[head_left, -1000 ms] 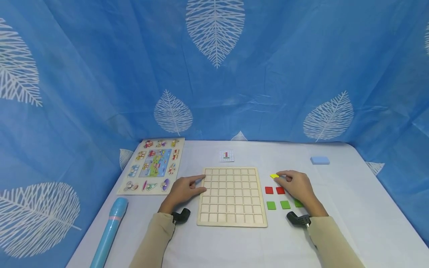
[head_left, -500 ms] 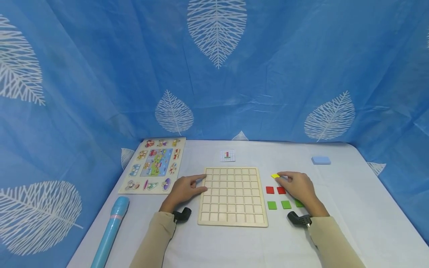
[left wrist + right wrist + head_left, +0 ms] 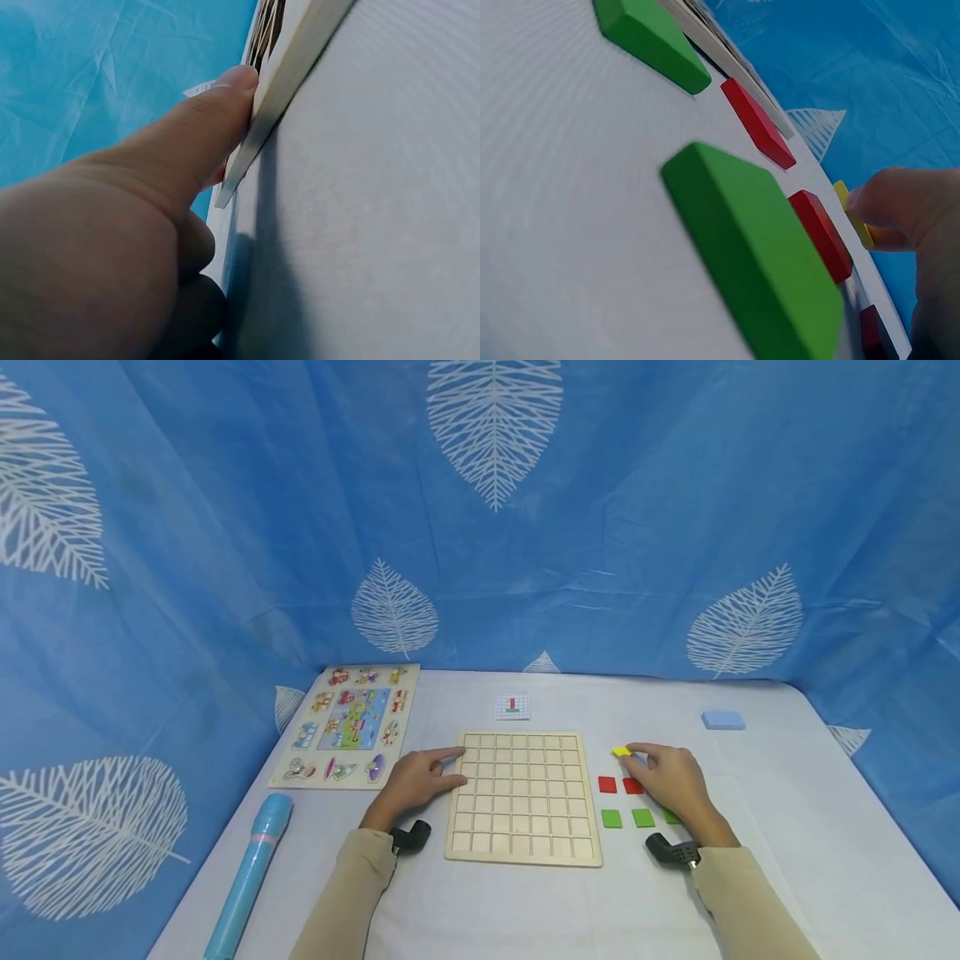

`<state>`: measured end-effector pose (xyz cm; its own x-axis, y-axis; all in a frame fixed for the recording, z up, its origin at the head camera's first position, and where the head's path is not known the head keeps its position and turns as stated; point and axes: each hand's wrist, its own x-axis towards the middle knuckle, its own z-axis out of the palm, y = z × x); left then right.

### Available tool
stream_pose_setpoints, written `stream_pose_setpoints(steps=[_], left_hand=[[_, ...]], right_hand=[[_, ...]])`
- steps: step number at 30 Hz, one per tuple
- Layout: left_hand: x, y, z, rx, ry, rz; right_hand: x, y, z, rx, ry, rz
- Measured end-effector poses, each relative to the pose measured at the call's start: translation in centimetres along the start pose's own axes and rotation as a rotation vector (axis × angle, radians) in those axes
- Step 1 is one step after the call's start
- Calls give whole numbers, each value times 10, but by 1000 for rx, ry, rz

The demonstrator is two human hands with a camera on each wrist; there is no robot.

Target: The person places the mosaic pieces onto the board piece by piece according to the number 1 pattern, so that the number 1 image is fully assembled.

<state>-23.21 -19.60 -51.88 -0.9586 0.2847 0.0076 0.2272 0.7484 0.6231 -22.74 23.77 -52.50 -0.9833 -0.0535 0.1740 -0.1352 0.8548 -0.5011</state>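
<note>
A wooden grid board (image 3: 522, 852) lies in the middle of the white table. My left hand (image 3: 412, 781) rests at its left edge, index finger and thumb stretched out onto the rim. The left wrist view shows the thumb (image 3: 202, 127) on the board's edge (image 3: 281, 97), with other fingers folded below. My right hand (image 3: 671, 777) pinches a yellow square tile (image 3: 621, 752) between thumb and index finger. Under and beside that hand are red tiles (image 3: 607, 785) and green tiles (image 3: 611, 819), some partly hidden by it. Another dark red tile (image 3: 877, 334) shows in the right wrist view.
Behind the board lies a small pattern card (image 3: 513, 707). A picture puzzle board (image 3: 337, 777) is at the back left, with a light blue tube (image 3: 247, 877) in front of it. A light blue block (image 3: 723, 720) sits at the back right. A blue curtain (image 3: 570, 527) surrounds the table.
The head view has shifted slightly, so the table items appear a little further right. Both hands keep their places at the board and on the yellow tile.
</note>
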Motion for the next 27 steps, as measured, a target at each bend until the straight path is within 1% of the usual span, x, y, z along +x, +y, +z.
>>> stream_pose_setpoints(steps=[5,10,17,27], left_hand=[[1,-1,2,13,10,3],[2,-1,3,7,5,-6],[2,-2,5,0,10,-21],[1,-1,6,5,17,-18]], right_hand=[[0,-1,-1,29,20,-11],[0,-4,-2,41,29,-27],[-1,-11,-1,57,35,-87],[-3,-24,-2,61,29,-133]])
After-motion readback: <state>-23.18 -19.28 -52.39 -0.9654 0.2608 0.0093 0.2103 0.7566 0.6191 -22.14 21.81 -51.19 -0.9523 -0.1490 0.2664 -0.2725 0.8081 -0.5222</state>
